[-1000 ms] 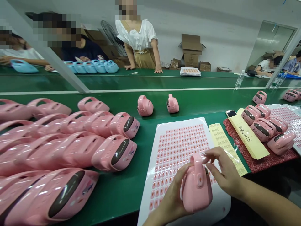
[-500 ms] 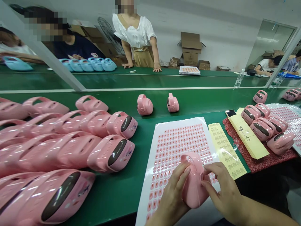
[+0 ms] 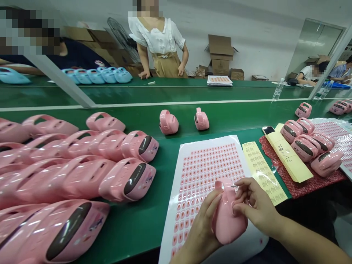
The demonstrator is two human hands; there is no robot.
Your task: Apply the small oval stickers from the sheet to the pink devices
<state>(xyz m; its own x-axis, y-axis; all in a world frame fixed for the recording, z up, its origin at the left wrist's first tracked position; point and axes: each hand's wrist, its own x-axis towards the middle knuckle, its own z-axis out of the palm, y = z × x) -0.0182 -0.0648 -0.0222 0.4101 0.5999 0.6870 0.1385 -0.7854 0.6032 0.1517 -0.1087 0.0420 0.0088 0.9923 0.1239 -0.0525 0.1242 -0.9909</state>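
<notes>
Clock refs centered on the pink unit [image 3: 229, 223] in hand, which is over the sticker sheet. 9 to 10: rows of pink units [image 3: 85, 176] on glossy green table [image 3: 132, 229]; front ones have dark windows and small printed decals, detail too fine to read. 10: blue units [image 3: 96, 76] lined up on far table, beside seated co-worker in navy top [image 3: 79, 51], shirt print too blurred to read. 11: standing person in white blouse [image 3: 162, 35], fan [image 3: 121, 35] behind; nearer, two pink units stand apart. 11 to 12: white sticker sheet [image 3: 205, 167], grid of small pink stickers, motif illegible. Left hand [image 3: 202, 222] grips pink unit from its left, handle up. 12, far: open carton [image 3: 220, 46] at pale wall, print unreadable. Right hand [image 3: 255, 205], fingers bent, is at unit's right side near handle base; can't tell what it pinches. 1 to 2: yellow label strip [image 3: 264, 172], text too small; phone [image 3: 268, 130]; folded yellow paper [image 3: 290, 154], handwriting not reliably readable; red bubble wrap [image 3: 302, 189] carrying more pink units. 1, far: clear bottle [image 3: 278, 90], label illegible.
</notes>
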